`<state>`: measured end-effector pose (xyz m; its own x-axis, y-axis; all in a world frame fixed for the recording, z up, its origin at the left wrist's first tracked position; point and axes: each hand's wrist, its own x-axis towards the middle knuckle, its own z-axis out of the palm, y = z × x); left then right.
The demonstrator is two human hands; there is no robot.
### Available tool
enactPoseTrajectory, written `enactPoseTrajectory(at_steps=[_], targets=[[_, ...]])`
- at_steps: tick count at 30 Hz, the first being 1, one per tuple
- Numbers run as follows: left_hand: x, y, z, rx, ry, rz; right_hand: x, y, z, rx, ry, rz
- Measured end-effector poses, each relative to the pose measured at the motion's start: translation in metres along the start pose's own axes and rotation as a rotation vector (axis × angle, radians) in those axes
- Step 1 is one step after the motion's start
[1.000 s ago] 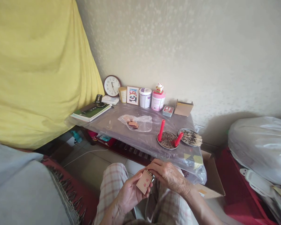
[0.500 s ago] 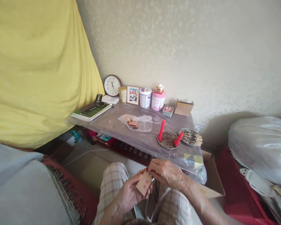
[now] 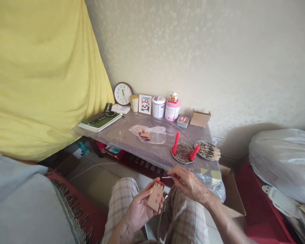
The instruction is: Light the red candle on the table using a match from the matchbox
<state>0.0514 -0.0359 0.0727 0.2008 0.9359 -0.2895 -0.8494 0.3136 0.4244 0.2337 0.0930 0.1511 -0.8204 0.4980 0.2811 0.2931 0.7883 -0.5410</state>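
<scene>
My left hand [image 3: 139,208] is closed around a tan matchbox [image 3: 155,196] with red print, held over my lap. Its tray is partly slid out at the top, showing several red-tipped matches [image 3: 159,184]. To the right and slightly above, my right hand [image 3: 189,183] pinches a single match [image 3: 166,177] between thumb and fingers. The match lies nearly level, apart from the box. Beyond my hands, a tall red candle [image 3: 176,142] and a shorter red candle [image 3: 194,152] stand on a round metal plate [image 3: 183,161]. Beside it, another plate [image 3: 200,156] holds many matchsticks [image 3: 212,151].
A plastic-covered low table [image 3: 127,135] carries a clear bag [image 3: 157,134] with matchboxes, books [image 3: 100,122], a clock [image 3: 123,94], tubs [image 3: 158,106] and a card deck [image 3: 183,121]. A cardboard box [image 3: 234,193] sits on the floor at right.
My right hand has drawn a match out of the box and moved a little right and away. The match heads in the tray now show. My left hand keeps the matchbox in place.
</scene>
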Motion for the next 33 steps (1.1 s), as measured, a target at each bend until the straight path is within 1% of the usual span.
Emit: enactPoseTrajectory(at_steps=[3, 6, 8, 11, 16, 20, 24, 27, 29, 31, 33], targets=[[0.001, 0.003, 0.002, 0.001, 0.021, 0.012, -0.005, 0.005, 0.005, 0.144, 0.130, 0.151], [0.000, 0.006, 0.009, -0.004, 0.073, 0.012, -0.009, 0.004, 0.018, 0.343, 0.248, 0.310], [0.000, 0.008, 0.015, -0.019, 0.083, 0.035, -0.010, -0.001, 0.028, 0.501, 0.290, 0.395], [0.001, 0.010, 0.018, -0.056, 0.076, 0.081, -0.010, -0.011, 0.041, 0.660, 0.317, 0.450], [0.005, 0.010, 0.013, -0.122, 0.002, 0.138, -0.010, -0.025, 0.047, 0.775, 0.310, 0.426], [0.007, 0.012, 0.010, -0.138, -0.026, 0.150, -0.012, -0.026, 0.050, 0.777, 0.321, 0.377], [0.008, 0.011, 0.009, -0.161, -0.030, 0.160, -0.014, -0.022, 0.057, 0.863, 0.369, 0.418], [0.010, 0.011, 0.009, -0.166, -0.018, 0.177, -0.015, -0.020, 0.065, 0.915, 0.373, 0.455], [0.011, 0.011, 0.011, -0.177, -0.016, 0.180, -0.016, -0.019, 0.069, 0.912, 0.376, 0.458], [0.012, 0.012, 0.013, -0.190, -0.014, 0.183, -0.018, -0.018, 0.074, 0.883, 0.400, 0.411], [0.015, 0.013, 0.013, -0.200, -0.013, 0.192, -0.018, -0.018, 0.078, 0.837, 0.432, 0.306]])
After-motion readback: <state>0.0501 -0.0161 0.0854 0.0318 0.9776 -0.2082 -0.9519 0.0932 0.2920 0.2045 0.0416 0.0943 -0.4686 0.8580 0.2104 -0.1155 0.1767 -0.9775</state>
